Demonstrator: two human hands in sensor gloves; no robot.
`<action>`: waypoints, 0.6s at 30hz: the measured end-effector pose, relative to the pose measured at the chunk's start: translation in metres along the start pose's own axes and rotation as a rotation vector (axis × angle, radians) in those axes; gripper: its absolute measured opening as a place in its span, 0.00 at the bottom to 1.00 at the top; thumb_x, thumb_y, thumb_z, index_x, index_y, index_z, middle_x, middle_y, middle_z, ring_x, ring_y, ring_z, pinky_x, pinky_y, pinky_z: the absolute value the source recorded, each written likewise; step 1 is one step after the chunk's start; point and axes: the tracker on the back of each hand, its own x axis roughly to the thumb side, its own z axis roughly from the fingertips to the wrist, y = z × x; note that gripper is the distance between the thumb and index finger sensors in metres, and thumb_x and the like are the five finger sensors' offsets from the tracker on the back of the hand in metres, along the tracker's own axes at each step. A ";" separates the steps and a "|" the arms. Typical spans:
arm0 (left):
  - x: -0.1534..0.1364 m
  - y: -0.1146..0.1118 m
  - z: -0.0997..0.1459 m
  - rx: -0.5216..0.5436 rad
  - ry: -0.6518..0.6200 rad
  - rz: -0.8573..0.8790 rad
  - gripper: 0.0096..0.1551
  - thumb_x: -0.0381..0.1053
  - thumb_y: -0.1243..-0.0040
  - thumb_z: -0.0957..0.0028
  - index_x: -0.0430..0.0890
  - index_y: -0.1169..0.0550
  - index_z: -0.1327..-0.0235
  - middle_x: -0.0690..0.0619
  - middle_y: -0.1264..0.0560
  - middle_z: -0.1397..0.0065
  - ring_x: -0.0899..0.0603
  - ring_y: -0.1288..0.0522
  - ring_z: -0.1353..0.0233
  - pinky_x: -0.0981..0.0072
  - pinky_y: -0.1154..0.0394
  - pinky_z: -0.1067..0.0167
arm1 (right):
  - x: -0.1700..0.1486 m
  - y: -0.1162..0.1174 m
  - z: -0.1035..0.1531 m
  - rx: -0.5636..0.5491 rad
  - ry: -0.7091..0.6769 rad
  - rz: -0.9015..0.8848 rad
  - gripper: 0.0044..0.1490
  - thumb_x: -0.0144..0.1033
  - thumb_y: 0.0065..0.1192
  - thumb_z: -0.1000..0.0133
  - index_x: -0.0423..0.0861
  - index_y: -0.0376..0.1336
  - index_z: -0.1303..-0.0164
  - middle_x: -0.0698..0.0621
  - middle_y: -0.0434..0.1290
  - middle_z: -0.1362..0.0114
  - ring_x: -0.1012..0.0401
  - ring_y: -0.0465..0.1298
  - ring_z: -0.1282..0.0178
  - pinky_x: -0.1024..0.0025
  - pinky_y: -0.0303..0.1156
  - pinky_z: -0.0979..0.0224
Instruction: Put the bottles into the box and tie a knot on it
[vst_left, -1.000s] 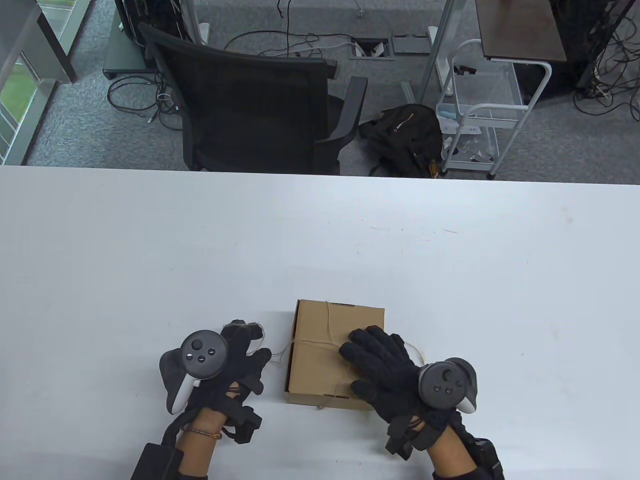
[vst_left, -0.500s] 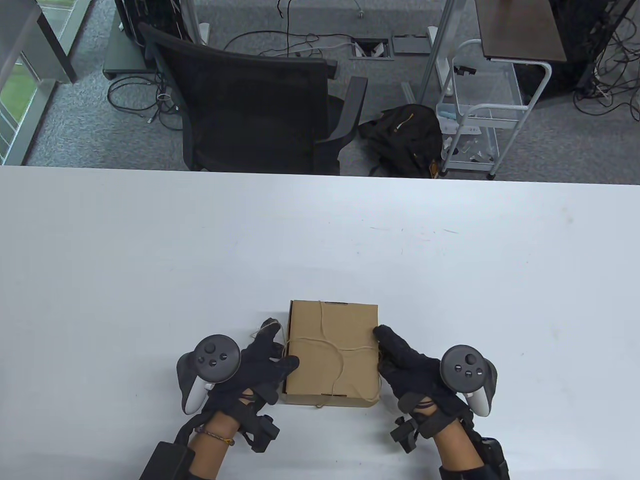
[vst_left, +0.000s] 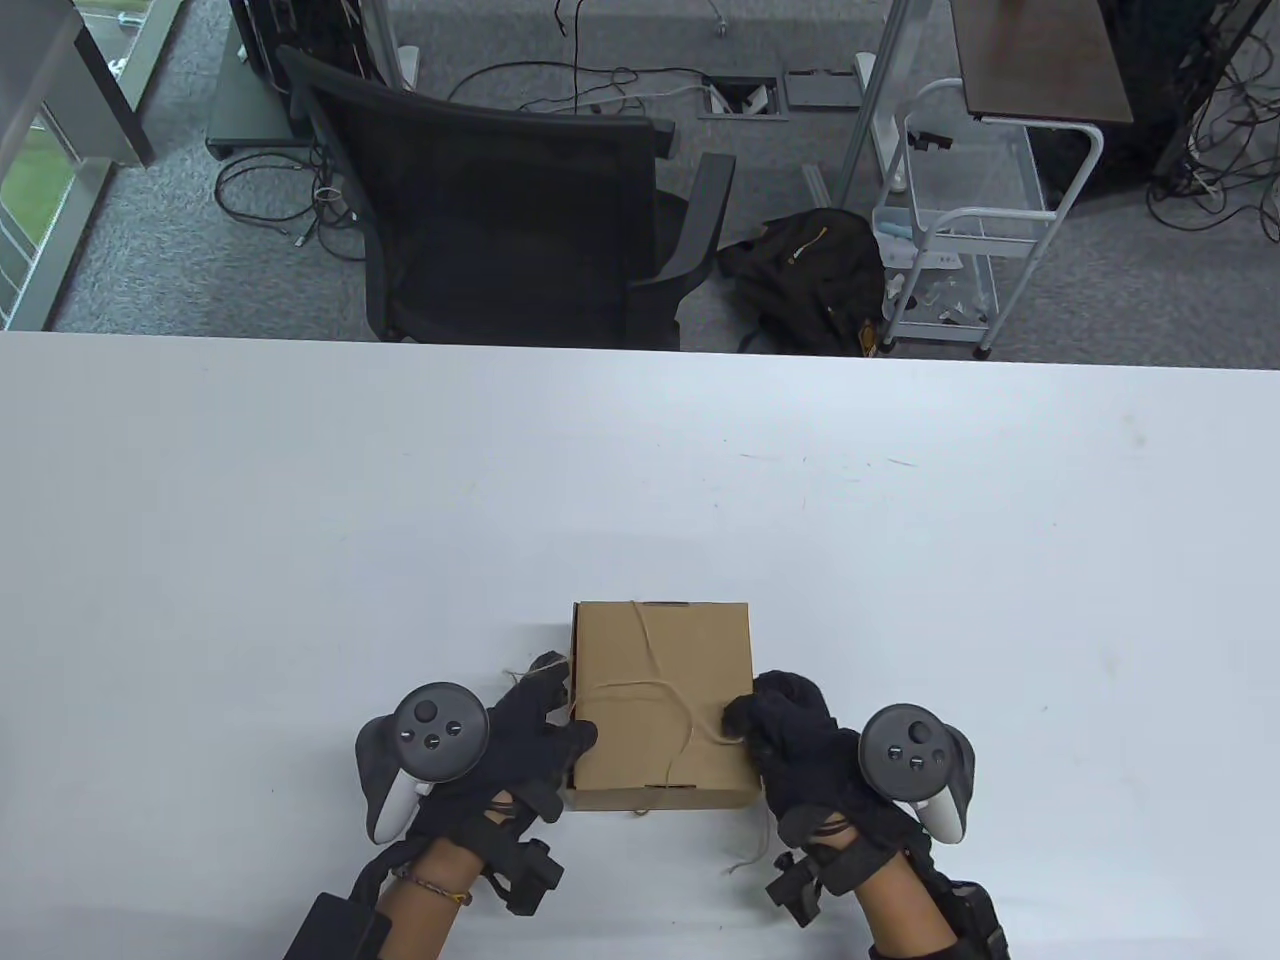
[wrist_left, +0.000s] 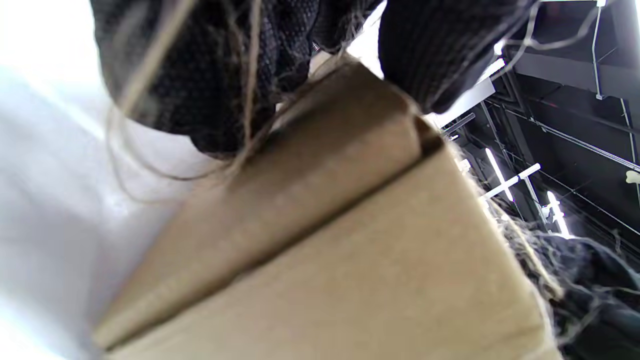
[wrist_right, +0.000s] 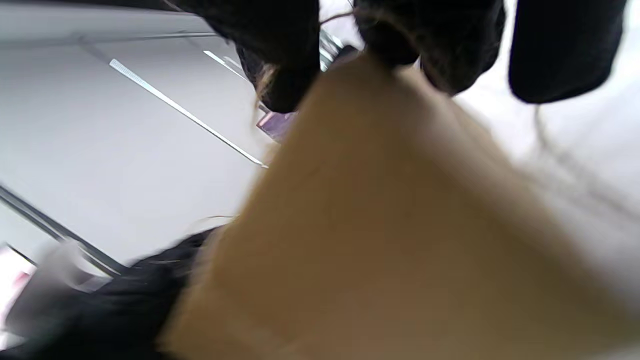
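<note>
1. Box (vst_left: 660, 700): closed cardboard, on the table (vst_left: 300, 520) near its front edge, between both hands.
2. Twine (vst_left: 655, 690): crosses the lid, loose.
3. Left hand (vst_left: 520, 735): grips the box's left side.
4. Right hand (vst_left: 790, 735): curled, pinching twine at the right edge.

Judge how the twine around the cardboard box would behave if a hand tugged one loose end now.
The twine looks thin and floppy: it curves slackly over the box lid, so a tug would probably take up slack first. No finished knot shows, so it may slip. The right hand pinches one strand; the left hand steadies the box.
</note>
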 end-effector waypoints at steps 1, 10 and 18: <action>-0.001 0.001 0.000 0.009 -0.010 -0.003 0.51 0.57 0.28 0.48 0.35 0.36 0.18 0.27 0.25 0.25 0.31 0.12 0.44 0.48 0.14 0.49 | -0.002 0.000 -0.001 0.035 -0.026 -0.019 0.25 0.26 0.54 0.45 0.41 0.69 0.38 0.22 0.42 0.21 0.22 0.55 0.30 0.23 0.66 0.39; 0.000 0.006 0.001 0.078 -0.026 -0.049 0.46 0.58 0.28 0.49 0.46 0.31 0.18 0.25 0.24 0.26 0.28 0.11 0.47 0.48 0.12 0.53 | 0.013 0.005 0.000 0.187 -0.128 -0.114 0.25 0.28 0.55 0.45 0.48 0.71 0.39 0.23 0.36 0.21 0.19 0.47 0.30 0.19 0.61 0.40; 0.019 0.009 0.005 0.169 -0.040 -0.289 0.26 0.53 0.29 0.47 0.53 0.18 0.35 0.32 0.18 0.33 0.36 0.08 0.54 0.54 0.11 0.58 | -0.001 0.004 -0.003 0.208 -0.033 -0.118 0.25 0.30 0.53 0.44 0.49 0.68 0.37 0.23 0.37 0.22 0.21 0.49 0.29 0.19 0.60 0.39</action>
